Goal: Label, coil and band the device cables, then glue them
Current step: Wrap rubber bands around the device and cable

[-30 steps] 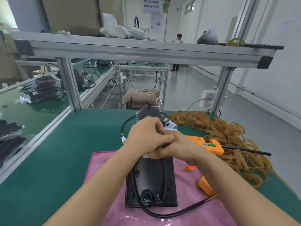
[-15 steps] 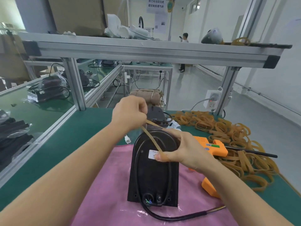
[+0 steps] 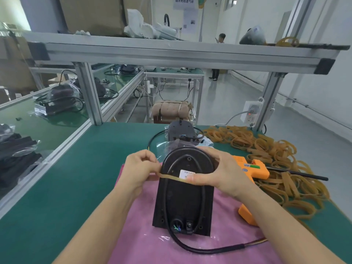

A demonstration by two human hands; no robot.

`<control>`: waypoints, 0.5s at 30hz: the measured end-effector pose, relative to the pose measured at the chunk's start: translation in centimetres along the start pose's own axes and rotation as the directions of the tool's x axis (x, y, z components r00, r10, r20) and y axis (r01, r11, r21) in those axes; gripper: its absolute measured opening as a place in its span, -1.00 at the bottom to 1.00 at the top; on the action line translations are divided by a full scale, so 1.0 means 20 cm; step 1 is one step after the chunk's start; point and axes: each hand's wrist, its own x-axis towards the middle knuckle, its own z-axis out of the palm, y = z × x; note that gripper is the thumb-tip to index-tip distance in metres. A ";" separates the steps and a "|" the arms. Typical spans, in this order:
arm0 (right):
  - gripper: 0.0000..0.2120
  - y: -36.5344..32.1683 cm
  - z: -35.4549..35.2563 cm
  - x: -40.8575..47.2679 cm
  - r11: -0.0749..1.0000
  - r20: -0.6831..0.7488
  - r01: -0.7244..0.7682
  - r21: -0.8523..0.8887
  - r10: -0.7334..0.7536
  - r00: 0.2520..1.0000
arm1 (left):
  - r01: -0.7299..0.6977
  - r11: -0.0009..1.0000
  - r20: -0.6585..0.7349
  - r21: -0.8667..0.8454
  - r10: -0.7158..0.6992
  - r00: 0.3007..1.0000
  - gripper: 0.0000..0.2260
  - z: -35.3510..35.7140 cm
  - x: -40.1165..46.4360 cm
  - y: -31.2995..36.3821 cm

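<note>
A black device point(image 3: 182, 204) stands tilted on a pink sheet point(image 3: 144, 242), its back facing me. A black cable point(image 3: 202, 189) loops over that back and trails off to the lower right. A white label point(image 3: 186, 173) sits near the top. My left hand point(image 3: 141, 169) pinches one end of a tan rubber band point(image 3: 171, 176) at the device's left edge. My right hand point(image 3: 219, 173) grips the device's upper right side and pins the band's other end near the label with the thumb. The band is stretched flat across the device.
An orange glue gun point(image 3: 251, 168) lies just right of the device, its handle reaching down to the sheet's edge. A big heap of rubber bands point(image 3: 276, 161) covers the right of the green table point(image 3: 76, 178). A second black device point(image 3: 180, 130) stands behind.
My left hand came down from above the device to its left edge, pulling the band from a slant to nearly level. The right hand stayed on the device.
</note>
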 end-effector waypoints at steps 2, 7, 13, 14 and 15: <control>-0.51 0.02 -0.01 0.01 1.000 -0.011 -0.012 -0.003 0.012 1.000 | 0.082 0.994 0.048 -0.072 -0.079 0.996 -0.68 0.02 0.00 -0.01; -0.52 0.10 0.02 0.04 0.993 -0.032 -0.050 0.110 0.054 0.998 | 0.297 0.869 0.396 -0.396 -0.131 0.909 -0.64 -0.01 -0.09 -0.16; -0.67 0.18 0.06 0.07 0.992 -0.135 -0.120 0.038 0.124 0.983 | 0.185 0.966 0.403 -0.183 -0.099 0.910 -0.44 0.06 -0.11 -0.24; -0.70 0.16 0.07 0.08 0.991 -0.140 -0.124 -0.044 0.117 0.983 | 0.198 0.958 0.388 -0.208 -0.105 0.915 -0.47 0.07 -0.10 -0.25; -0.71 0.15 0.06 0.09 0.970 -0.147 -0.143 -0.195 0.115 0.983 | 0.221 0.948 0.386 -0.230 -0.120 0.915 -0.49 0.07 -0.09 -0.25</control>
